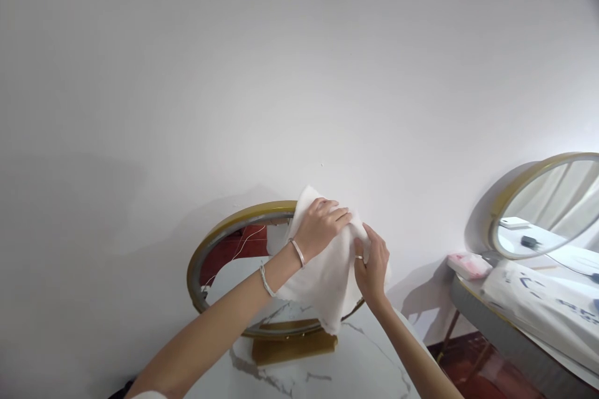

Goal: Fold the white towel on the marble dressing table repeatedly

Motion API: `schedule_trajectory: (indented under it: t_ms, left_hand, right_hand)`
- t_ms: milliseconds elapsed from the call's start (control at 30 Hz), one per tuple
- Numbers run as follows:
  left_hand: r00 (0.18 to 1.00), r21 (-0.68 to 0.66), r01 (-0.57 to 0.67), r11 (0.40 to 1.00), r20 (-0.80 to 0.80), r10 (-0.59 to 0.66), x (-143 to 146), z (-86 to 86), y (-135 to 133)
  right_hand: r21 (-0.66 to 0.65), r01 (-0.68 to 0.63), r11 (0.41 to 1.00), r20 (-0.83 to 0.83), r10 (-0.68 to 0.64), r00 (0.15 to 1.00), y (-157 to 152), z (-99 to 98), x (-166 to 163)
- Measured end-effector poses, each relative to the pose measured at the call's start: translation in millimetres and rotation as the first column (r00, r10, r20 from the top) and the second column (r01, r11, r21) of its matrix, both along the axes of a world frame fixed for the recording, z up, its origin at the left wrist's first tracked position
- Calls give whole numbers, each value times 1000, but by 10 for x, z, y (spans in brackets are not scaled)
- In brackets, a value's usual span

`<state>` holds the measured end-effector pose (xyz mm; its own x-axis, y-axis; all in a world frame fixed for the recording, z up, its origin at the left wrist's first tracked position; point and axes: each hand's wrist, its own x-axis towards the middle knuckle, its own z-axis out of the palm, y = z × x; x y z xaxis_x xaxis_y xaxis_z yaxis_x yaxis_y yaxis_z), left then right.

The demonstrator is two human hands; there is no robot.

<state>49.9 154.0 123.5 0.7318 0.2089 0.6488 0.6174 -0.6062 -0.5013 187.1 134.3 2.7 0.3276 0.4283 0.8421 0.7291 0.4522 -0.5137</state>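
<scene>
A white cloth (327, 287) hangs over the right part of an oval mirror (229, 287) with a gold frame. My left hand (322, 224), with two bracelets at the wrist, lies on the upper part of the cloth, its fingers pressing it near the mirror's top edge. At the right rim my right hand (373, 262), wearing a ring, pinches the cloth between thumb and fingers. The covered right side of the mirror is hidden. A gold base (294, 349) carries the mirror on a white marbled tabletop (374, 355).
A pale wall (299, 75) rises close behind the mirror. To the right stands a second table (505, 324) with another round mirror (552, 199), a pink-and-white packet (469, 265) and a white printed bag (547, 305) on it. Dark red floor (468, 361) shows below.
</scene>
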Motion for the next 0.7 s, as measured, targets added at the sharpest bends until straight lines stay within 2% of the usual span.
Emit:
schedule_trajectory:
  t_ms: [100,167,233,333,433,500,533,600,633,667,700]
  left_hand:
    - [976,-50,-21,998,218,32,-297,93,-82]
    - [928,-86,-31,996,367,61,-592,124,-150]
    - [861,-100,-46,994,500,90,-936,80,-218]
    - [730,-119,-89,989,668,146,-1460,-159,-300]
    - [581,-193,-148,970,777,243,-1900,-548,-349]
    - [504,-251,-175,952,808,306,-2118,-833,-370]
    - [475,-279,-181,943,815,332,-2200,-976,-382]
    - [426,-327,-188,926,822,377,-2305,-1271,-413]
    - [405,-347,-198,917,823,399,-2326,-1429,-432]
    - [389,-360,-219,907,820,420,-2326,-1597,-454]
    - [381,-373,-249,894,811,444,-2309,-1772,-475]
  right_hand:
    - [121,26,992,73,-35,997,-4,170,-200]
    - [185,3,983,146,-31,989,6,303,-398]
    - [226,-59,972,252,0,968,34,435,-638]
    - [227,-201,953,450,80,890,120,599,-1021]
    - [124,-403,907,668,224,709,239,669,-1339]
    - [-7,-563,827,791,349,503,303,628,-1485]
    - [-90,-643,761,830,414,374,319,577,-1539]
    - [-271,-772,576,826,550,121,305,428,-1615]
    - [-334,-811,480,780,624,48,275,341,-1639]
    - [-362,-837,411,715,699,34,233,258,-1656]
    - [-354,-851,387,635,768,86,186,188,-1667]
